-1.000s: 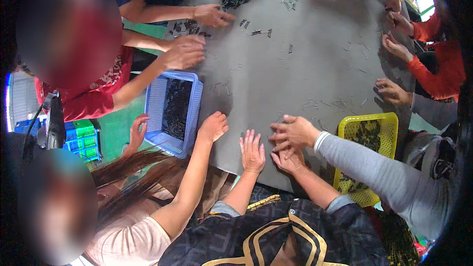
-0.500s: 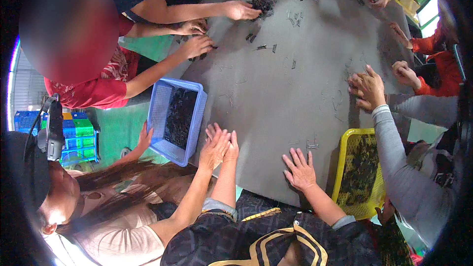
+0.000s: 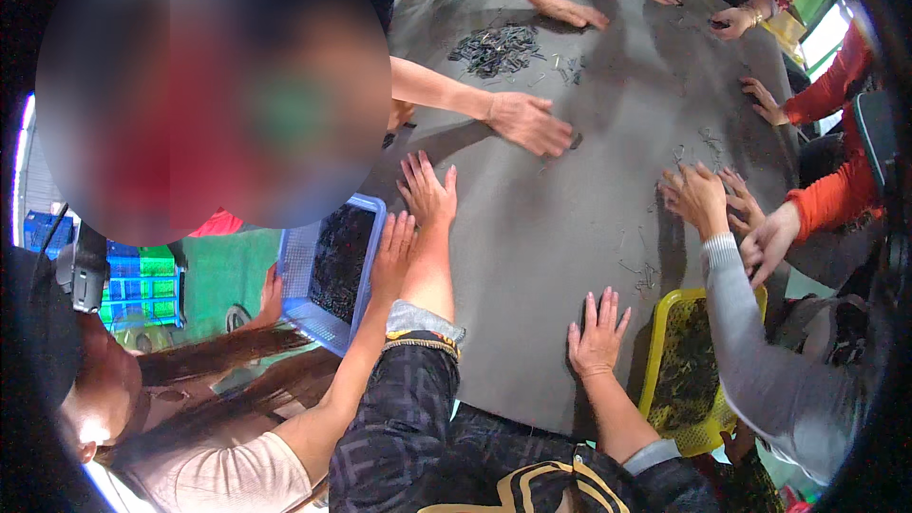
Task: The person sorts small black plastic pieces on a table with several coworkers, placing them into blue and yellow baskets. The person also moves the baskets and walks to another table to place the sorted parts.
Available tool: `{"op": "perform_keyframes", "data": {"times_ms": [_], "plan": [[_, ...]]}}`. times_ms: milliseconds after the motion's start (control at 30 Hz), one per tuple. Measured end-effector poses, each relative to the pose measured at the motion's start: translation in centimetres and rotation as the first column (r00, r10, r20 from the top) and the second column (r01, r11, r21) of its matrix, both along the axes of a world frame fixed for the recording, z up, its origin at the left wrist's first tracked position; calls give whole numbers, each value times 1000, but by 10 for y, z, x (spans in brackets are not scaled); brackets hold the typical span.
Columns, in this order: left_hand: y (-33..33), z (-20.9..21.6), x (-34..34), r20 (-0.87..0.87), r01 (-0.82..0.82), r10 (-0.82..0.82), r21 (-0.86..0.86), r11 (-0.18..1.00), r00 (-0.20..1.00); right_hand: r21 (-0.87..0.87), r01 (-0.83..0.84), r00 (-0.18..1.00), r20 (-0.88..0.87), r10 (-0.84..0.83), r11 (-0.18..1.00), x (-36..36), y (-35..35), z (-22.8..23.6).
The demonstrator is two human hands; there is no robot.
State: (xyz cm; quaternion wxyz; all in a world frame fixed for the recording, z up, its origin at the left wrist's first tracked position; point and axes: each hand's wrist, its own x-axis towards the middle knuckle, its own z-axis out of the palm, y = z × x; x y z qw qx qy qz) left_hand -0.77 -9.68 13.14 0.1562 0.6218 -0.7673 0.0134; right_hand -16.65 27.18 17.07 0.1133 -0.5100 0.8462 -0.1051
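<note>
My left hand (image 3: 427, 188) lies flat on the grey tabletop (image 3: 522, 256), fingers spread, just beyond the blue basket's far right corner. It holds nothing. Close beside its wrist is a neighbour's hand (image 3: 391, 252), near the rim of the blue basket (image 3: 372, 275), which has many small dark pieces in it. My right hand (image 3: 597, 337) rests palm down near the front edge, fingers apart and nothing in it. To its right stands a yellow basket (image 3: 651, 370) with more dark pieces. A few thin wire-like pieces (image 3: 646, 277) lie beyond that basket.
A heap of small dark pieces (image 3: 496, 49) lies at the far left of the table. One co-worker's hand (image 3: 532, 123) sweeps over the middle. Another arm, in a grey sleeve (image 3: 746, 323), reaches across the yellow basket. Several other hands work along the far and right edges.
My left hand has moved away from me along the table's left side; my right hand has shifted slightly right and nearer. Co-workers' arms now extend over the middle, and the far heap is uncovered.
</note>
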Motion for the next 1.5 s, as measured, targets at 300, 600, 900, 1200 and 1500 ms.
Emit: {"op": "perform_keyframes", "data": {"times_ms": [300,600,900,1200,1500], "plan": [[167,39,-79,-279,481,-414,248,841,866,289,62,900,397,-179,955,-3,-3,5],[164,33,-74,-475,319,-224,129,939,851,-34,-62,998,25,63,997,-1,5,-7],[92,26,-197,-244,674,-633,161,721,735,-28,-5,996,88,7,1000,-2,-3,1],[190,36,-69,-506,370,-245,163,915,827,-5,-48,997,60,48,999,-4,-8,7],[214,30,-11,-79,201,-185,304,931,980,14,-43,995,88,42,999,-6,-16,12]]}}
